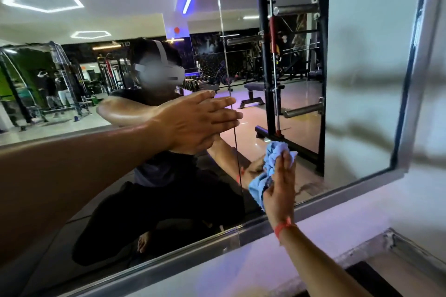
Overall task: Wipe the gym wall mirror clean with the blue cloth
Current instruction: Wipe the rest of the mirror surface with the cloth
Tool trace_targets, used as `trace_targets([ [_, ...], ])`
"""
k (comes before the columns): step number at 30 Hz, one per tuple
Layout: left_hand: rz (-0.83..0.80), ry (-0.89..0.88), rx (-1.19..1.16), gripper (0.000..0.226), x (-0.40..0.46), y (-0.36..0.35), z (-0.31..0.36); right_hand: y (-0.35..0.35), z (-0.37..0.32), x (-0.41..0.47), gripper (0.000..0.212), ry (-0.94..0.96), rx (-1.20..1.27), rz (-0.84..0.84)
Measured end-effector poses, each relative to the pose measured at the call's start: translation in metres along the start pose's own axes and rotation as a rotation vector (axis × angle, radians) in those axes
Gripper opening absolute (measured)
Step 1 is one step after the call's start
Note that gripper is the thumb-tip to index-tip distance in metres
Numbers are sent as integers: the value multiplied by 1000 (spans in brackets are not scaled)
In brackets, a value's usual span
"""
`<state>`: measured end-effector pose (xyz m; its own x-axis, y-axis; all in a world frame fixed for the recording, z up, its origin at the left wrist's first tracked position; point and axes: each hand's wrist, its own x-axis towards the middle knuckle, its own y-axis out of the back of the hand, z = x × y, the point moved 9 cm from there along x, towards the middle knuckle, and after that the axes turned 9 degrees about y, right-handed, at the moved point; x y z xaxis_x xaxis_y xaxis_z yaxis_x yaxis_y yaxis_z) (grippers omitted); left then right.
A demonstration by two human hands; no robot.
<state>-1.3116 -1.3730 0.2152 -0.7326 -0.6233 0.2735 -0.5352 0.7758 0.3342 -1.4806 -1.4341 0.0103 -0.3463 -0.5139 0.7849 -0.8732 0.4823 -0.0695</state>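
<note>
The wall mirror fills most of the view, framed in metal along its bottom and right edges. A crumpled blue cloth is pressed against the glass near the lower edge, under my right hand, whose palm and fingers lie flat on it. A red band circles that wrist. My left hand rests flat on the glass higher up and to the left, fingers together and stretched out, holding nothing. A vertical seam between two mirror panels runs just behind its fingertips.
The metal frame borders the mirror, with a white wall ledge below it. The glass reflects a person wearing a headset, a black weight rack, a bench and other gym machines.
</note>
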Motion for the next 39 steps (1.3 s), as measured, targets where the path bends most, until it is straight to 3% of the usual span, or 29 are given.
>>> trace_targets([
  [2, 7, -24, -17, 65, 17, 4, 11, -19, -14, -24, 63, -52, -133, 160],
  [3, 8, -37, -20, 67, 26, 6, 17, -30, -23, -39, 70, -30, -200, 157],
  [5, 6, -88, -25, 70, 45, 11, 31, -44, -27, -66, 67, 36, -235, 28],
  [8, 17, -114, 6, 65, 71, 18, 39, -15, -7, -37, 61, 149, -319, -82],
  [10, 33, -85, 26, 63, 87, 21, 28, 23, 36, 11, 66, -72, -309, 28],
  [12, 88, -15, 35, 64, 100, 25, 6, 54, 66, 54, 57, -309, -242, 257],
  [14, 166, 40, -21, 64, 105, 30, -12, 46, 49, 69, 52, -374, -214, 348],
  [18, 206, 50, 2, 64, 104, 21, -13, 7, -25, 46, 56, 240, -137, 68],
  [20, 225, 45, -13, 65, 105, 21, -10, 12, -27, 54, 55, 411, -166, -80],
  [21, 241, 58, -32, 67, 106, 22, -13, 19, -26, 69, 51, 465, -164, -50],
  [23, 260, 85, -78, 71, 107, 25, -17, 38, -23, 111, 44, 407, -116, 158],
  [25, 284, 108, -125, 75, 108, 27, -21, 39, -26, 151, 40, 219, -101, 401],
  [27, 318, 152, -190, 77, 106, 34, -27, 17, -56, 161, 38, 206, -50, 440],
  [30, 358, 248, -261, 72, 102, 42, -40, -22, -106, 107, 40, 723, -160, 17],
  [32, 346, 260, -186, 73, 99, 46, -54, -23, -91, 94, 45, 965, -391, -204],
  [34, 362, 283, -109, 74, 95, 56, -88, -5, -74, 139, 49, 849, -442, -82],
  [37, 375, 380, -11, 73, 90, 77, -158, 11, -88, 220, 45, 359, -195, 393],
  [38, 360, 417, 11, 73, 89, 81, -177, -1, -116, 227, 45, 296, -142, 463],
  [39, 339, 445, 21, 74, 88, 82, -192, -22, -149, 228, 46, 342, -139, 424],
])
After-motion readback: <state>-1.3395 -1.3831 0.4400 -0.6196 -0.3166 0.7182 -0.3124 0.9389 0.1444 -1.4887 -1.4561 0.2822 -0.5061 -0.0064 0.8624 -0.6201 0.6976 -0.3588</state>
